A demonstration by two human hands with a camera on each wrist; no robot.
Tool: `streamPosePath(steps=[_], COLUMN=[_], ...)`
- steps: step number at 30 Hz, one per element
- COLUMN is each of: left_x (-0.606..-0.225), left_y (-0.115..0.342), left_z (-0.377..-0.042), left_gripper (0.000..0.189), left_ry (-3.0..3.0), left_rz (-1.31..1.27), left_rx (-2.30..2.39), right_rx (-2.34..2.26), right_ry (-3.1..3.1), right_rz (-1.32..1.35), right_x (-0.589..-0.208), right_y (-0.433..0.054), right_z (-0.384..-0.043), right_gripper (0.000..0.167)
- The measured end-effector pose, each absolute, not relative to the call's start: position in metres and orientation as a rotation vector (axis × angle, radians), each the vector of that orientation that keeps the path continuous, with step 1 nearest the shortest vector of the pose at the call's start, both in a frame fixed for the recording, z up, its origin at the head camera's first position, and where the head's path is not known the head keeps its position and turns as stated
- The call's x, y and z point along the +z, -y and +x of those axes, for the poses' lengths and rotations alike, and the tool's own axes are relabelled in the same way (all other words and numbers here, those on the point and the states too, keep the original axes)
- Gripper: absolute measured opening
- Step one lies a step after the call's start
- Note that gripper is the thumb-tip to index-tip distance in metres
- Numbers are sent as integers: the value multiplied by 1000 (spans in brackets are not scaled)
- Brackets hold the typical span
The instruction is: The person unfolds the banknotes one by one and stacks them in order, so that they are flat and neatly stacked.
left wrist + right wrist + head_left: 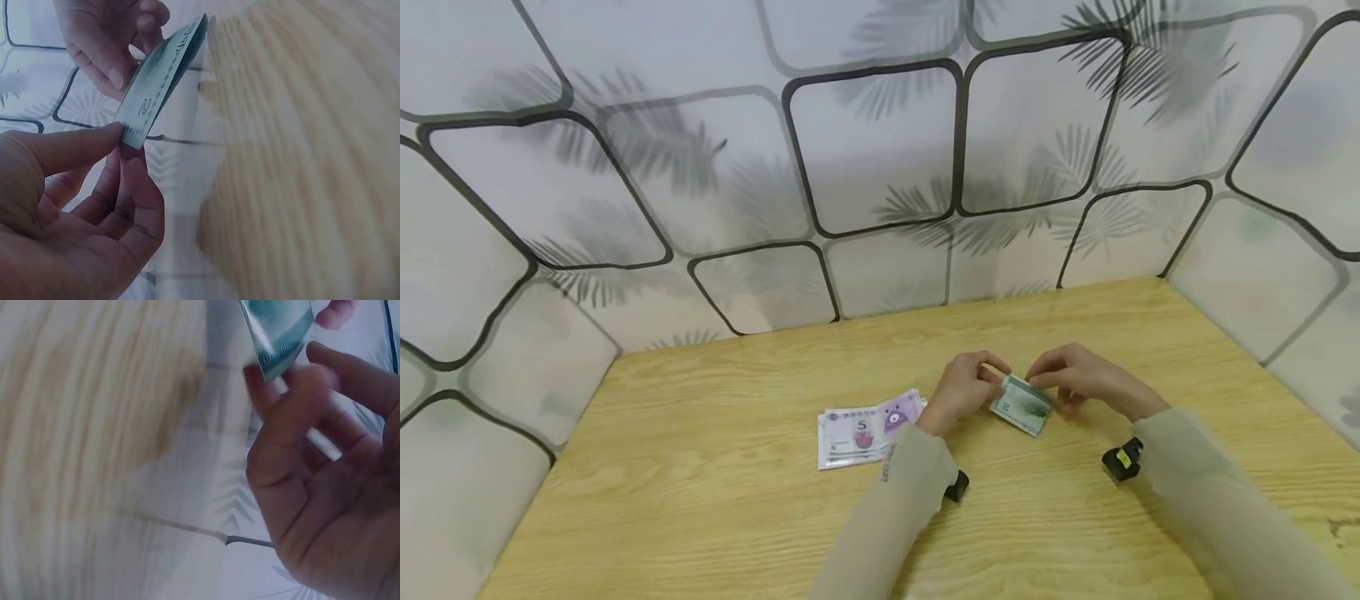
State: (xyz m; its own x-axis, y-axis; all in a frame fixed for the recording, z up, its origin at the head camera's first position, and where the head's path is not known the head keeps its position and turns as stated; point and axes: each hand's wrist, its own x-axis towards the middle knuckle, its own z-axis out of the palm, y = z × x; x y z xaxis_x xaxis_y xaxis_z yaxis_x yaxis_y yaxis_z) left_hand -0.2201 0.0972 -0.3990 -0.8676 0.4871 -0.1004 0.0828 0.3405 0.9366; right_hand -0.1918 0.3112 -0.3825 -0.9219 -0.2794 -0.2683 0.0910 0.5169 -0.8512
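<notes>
A small green banknote (pixel 1021 405), marked with a 2, is held tilted between the two hands. In the left wrist view the banknote (pixel 153 94) looks folded, with a second layer behind its front face. My left hand (pixel 967 388) pinches one end between thumb and fingers, the thumb (pixel 81 147) lying on the near face. My right hand (pixel 1086 379) holds the note's far edge, fingers curled by it. In the right wrist view the right hand (pixel 325 469) is partly blurred, with one fingertip behind the note's corner.
Left of the left forearm lies a stack of purple banknotes (pixel 861 437) marked with a 5, partly covered by the left wrist. The light wood table (pixel 715 500) meets a patterned cloth wall (pixel 887 150) behind and at both sides. Black wrist cameras (pixel 1122 462) sit under both sleeves.
</notes>
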Motion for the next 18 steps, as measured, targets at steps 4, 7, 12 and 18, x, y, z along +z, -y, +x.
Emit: streamPosePath(steps=[4,7,12,18], left_x=[-396,-396,-396,-395], left_y=[-97,-95,-93,-94], left_z=[-218,-217,-217,-218], left_gripper=[20,20,15,11], left_ry=[-2257,-2270,-2312,-2377], left_rz=[553,546,540,501], left_rx=[1522,1525,1540,1540], right_rx=[-1328,-1331,-1384,-1554], right_ry=[-2402,-2423,-2480,-2462], right_rz=[-243,-274,-198,-89], right_x=[-380,-380,-378,-378], right_y=[-307,-302,-299,-302], right_z=[-192,-192,-192,-190], right_gripper=[20,17,14,12])
